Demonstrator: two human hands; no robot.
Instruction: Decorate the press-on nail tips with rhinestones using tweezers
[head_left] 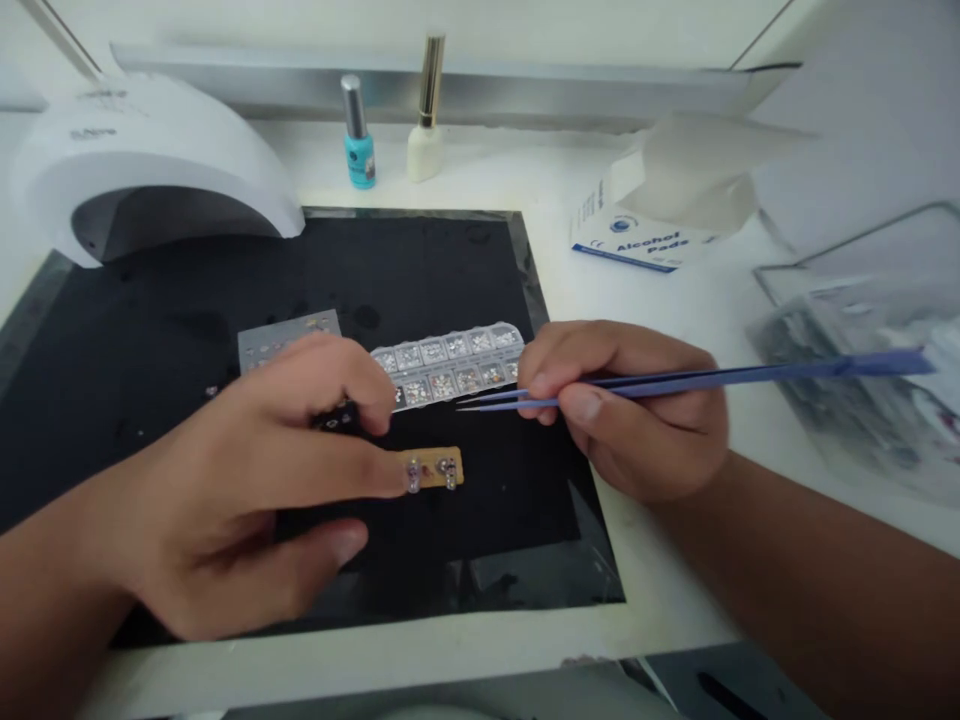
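My right hand (637, 410) pinches a pair of blue tweezers (675, 381) between thumb and fingers. The tweezers' fine tips point left, just below a clear compartment case (450, 362) of small rhinestones. My left hand (255, 480) is open over the black mat, thumb apart from the index finger. That index fingertip rests at the left end of a small yellow block (429, 468), which bears two nail tips decorated with shiny stones. Behind the left hand lies a grey sheet (289, 337) with small bits on it, partly hidden by the knuckles. A dark patterned piece shows beneath the curled fingers.
A white nail lamp (165, 150) stands at the back left of the black mat (420, 270). Behind the mat are a turquoise polish bottle (360, 155) and a cream one (426, 150). An alcohol pads box (652, 215) and a clear plastic bin (862, 370) sit on the right.
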